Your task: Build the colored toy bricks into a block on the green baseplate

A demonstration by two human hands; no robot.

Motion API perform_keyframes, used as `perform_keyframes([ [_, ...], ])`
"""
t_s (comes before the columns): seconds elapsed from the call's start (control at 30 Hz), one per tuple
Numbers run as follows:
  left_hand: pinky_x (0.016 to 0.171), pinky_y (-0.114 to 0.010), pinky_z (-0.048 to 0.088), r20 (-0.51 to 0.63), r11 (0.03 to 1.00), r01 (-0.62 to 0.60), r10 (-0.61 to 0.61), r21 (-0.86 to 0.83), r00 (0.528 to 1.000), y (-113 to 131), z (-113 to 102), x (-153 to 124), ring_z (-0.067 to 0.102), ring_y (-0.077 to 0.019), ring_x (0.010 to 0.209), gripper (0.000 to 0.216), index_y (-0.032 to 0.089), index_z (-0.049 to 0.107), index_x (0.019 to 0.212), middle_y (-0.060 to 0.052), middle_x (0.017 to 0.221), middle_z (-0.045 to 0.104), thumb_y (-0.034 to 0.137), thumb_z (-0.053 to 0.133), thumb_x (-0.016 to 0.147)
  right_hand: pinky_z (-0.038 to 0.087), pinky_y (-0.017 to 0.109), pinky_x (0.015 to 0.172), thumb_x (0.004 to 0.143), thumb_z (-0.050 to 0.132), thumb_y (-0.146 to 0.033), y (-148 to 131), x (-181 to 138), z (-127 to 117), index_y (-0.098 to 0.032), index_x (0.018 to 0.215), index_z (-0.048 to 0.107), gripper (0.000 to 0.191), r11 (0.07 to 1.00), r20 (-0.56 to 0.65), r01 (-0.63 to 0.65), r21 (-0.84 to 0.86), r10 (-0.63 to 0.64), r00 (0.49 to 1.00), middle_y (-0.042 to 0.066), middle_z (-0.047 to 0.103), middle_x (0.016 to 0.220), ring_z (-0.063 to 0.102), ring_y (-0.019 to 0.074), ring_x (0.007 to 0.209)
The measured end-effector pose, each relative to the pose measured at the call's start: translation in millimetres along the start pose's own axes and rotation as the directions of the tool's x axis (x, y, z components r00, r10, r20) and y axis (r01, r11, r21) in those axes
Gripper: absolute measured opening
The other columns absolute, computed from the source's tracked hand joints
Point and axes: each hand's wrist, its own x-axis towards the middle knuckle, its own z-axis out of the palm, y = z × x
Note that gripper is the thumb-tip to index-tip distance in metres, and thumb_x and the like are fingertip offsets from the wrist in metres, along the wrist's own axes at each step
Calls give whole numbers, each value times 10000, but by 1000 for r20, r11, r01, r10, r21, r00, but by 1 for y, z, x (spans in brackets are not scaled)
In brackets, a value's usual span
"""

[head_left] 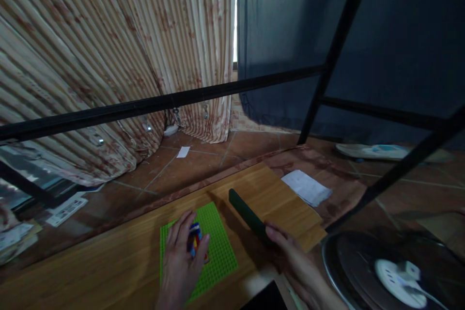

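Observation:
A bright green studded baseplate (218, 247) lies on the wooden board. On it sits a small cluster of toy bricks (195, 240) in blue, red, yellow and white. My left hand (181, 256) rests over the plate's left part, its thumb and curved fingers apart around the bricks. Whether it touches them I cannot tell, as the hand covers part of them. To the right, my right hand (290, 256) grips the near end of a dark green flat slab (249, 215), seen nearly edge-on and tilted above the board. Its exact kind does not show.
The wooden board (90, 271) lies on a brownish cloth. A white paper (307, 187) is at its far right. A round stool (348, 261) carries a white power strip (395, 281). Black metal bars (203, 93) cross in front of curtains (196, 34).

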Motion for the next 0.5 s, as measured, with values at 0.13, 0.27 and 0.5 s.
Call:
perform_keyframes([
  [0.13,1010,-462,460,-41,920,224,-250,-321,967,28,-2,-47,584,-270,1137,403,243,603,1186,-89,1226,629,467,559,854,552,403,785,647,809,-501,22,-35,17,-170,1165,620,644,992,128,-106,65,97,987,122,718,1076,674,300,1018],
  [0.27,981,-460,476,223,598,492,-468,-632,855,40,10,-90,614,-294,1092,486,239,626,1173,-103,1207,651,538,629,790,531,430,858,605,840,-482,35,-49,32,-151,1247,566,772,999,193,-41,29,34,981,118,742,979,695,299,977],
  [0.5,1157,-493,279,524,-162,505,-403,-848,750,31,22,-105,405,-311,1374,581,248,556,1319,-100,1421,527,532,633,818,568,390,815,626,792,-427,62,-63,54,-190,1284,517,751,927,114,224,-300,-198,974,132,693,1145,690,290,1000],
])
